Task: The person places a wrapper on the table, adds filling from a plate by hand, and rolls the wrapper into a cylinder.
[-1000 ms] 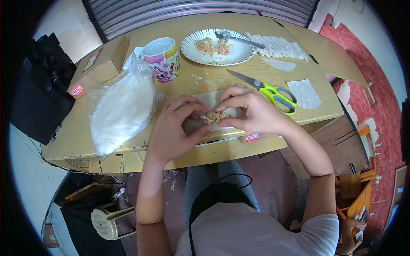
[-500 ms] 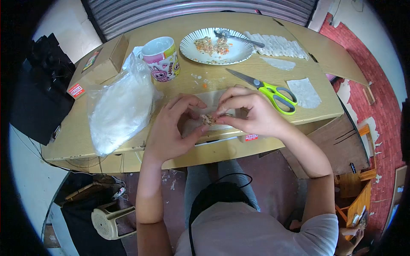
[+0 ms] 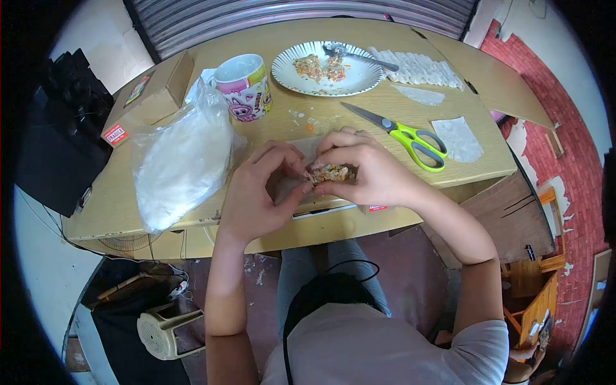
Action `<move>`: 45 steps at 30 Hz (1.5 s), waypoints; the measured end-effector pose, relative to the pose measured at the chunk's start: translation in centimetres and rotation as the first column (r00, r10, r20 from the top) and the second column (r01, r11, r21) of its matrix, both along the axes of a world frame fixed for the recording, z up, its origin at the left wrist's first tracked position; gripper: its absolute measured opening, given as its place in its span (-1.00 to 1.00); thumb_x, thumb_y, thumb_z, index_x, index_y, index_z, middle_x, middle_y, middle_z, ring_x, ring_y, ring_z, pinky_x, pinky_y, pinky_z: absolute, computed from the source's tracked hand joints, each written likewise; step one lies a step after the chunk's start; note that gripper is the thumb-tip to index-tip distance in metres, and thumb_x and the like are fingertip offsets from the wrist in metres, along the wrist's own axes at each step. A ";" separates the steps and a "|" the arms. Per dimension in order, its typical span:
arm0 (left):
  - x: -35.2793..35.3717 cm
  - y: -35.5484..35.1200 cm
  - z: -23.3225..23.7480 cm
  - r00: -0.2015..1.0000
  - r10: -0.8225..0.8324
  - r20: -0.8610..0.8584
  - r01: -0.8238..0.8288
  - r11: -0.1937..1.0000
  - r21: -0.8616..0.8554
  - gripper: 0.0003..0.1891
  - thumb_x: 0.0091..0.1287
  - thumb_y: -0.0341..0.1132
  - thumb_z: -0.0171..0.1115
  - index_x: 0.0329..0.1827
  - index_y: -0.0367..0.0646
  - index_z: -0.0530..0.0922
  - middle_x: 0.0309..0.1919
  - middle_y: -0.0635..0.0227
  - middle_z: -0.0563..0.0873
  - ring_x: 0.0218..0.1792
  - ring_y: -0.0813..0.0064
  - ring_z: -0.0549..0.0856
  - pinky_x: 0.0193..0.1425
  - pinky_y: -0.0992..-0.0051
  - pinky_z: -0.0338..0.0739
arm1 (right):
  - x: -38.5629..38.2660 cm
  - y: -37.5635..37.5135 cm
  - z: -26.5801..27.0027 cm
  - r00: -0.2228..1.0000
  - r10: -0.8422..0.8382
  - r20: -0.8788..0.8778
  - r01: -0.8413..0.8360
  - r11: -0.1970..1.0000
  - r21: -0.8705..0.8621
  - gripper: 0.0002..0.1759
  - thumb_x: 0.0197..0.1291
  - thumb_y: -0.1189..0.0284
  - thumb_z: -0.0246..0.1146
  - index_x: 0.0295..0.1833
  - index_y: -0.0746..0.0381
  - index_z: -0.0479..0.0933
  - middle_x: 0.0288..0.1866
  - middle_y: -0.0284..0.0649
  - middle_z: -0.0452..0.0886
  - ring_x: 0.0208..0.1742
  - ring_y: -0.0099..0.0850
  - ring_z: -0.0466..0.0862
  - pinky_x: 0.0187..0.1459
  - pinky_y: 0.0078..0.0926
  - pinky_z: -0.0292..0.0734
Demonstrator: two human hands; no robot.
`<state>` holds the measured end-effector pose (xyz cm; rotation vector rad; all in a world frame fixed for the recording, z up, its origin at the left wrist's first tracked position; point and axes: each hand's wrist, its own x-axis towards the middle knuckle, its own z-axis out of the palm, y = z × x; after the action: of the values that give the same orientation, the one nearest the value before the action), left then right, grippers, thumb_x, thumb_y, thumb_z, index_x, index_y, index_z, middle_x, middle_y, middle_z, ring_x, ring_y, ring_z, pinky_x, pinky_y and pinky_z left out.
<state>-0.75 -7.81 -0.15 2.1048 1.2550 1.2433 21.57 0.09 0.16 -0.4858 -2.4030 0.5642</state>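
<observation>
Orange-flecked minced filling (image 3: 332, 172) lay over a pale wrapper (image 3: 306, 146) near the front of the table (image 3: 277, 130), pinched in the grip of left hand (image 3: 262, 189) and right hand (image 3: 369, 170), presumably so it wouldn't crumble.

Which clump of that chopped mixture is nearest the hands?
The clump between the left hand and right hand, near the edge of the table. The other mixture lies farther off, on the white plate with the spoon.

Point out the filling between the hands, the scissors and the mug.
Filling (image 3: 332, 173): head view, middle of the clump.
Scissors (image 3: 387, 126): head view, near the pivot.
Mug (image 3: 250, 97): head view, printed outer wall.
</observation>
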 end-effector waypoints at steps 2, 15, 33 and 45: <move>0.4 -0.1 0.3 0.997 0.017 0.070 -0.011 0.996 -0.088 -0.75 0.16 -0.55 0.48 -0.12 -0.24 0.65 0.02 0.19 0.69 -0.01 0.32 0.75 0.07 0.40 0.66 | -0.2 0.1 -0.3 1.000 -0.013 0.011 0.012 1.000 0.027 -0.68 0.02 0.37 0.63 -0.11 0.21 0.76 -0.05 -0.25 0.69 0.03 -0.21 0.66 0.13 -0.26 0.49; 0.1 0.1 -0.2 1.000 -0.005 0.013 0.005 0.999 -0.036 -0.68 0.15 -0.54 0.47 -0.02 -0.25 0.64 0.01 0.21 0.69 -0.13 0.37 0.75 0.01 0.42 0.66 | 0.6 -0.8 -0.1 0.994 -0.109 -0.019 0.110 0.984 0.143 -0.75 0.07 0.30 0.57 -0.23 0.20 0.73 -0.10 -0.30 0.69 0.07 -0.25 0.65 0.10 -0.25 0.41; 0.4 -0.1 0.0 0.998 0.018 -0.064 -0.017 1.000 0.005 -0.73 0.20 -0.45 0.51 -0.04 -0.19 0.72 0.10 0.23 0.64 -0.05 0.33 0.73 0.04 0.40 0.66 | 2.9 0.2 0.8 0.993 -0.007 -0.117 -0.004 0.996 -0.093 -0.81 0.10 0.48 0.56 -0.14 0.20 0.80 -0.10 -0.24 0.75 -0.02 -0.25 0.72 0.07 -0.30 0.55; 0.1 0.1 -0.3 0.996 0.059 -0.070 -0.052 0.993 0.109 -0.82 0.15 -0.52 0.53 -0.19 -0.21 0.75 0.04 0.27 0.68 0.04 0.33 0.73 0.08 0.41 0.63 | 3.3 0.0 0.4 0.992 -0.069 -0.108 0.054 0.989 -0.134 -0.90 0.11 0.59 0.51 -0.23 0.24 0.79 -0.22 -0.25 0.76 -0.19 -0.33 0.70 -0.20 -0.36 0.56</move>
<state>-0.66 -7.72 -0.49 2.2232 1.3134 1.2946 24.86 0.10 0.53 -0.5668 -2.2458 0.7064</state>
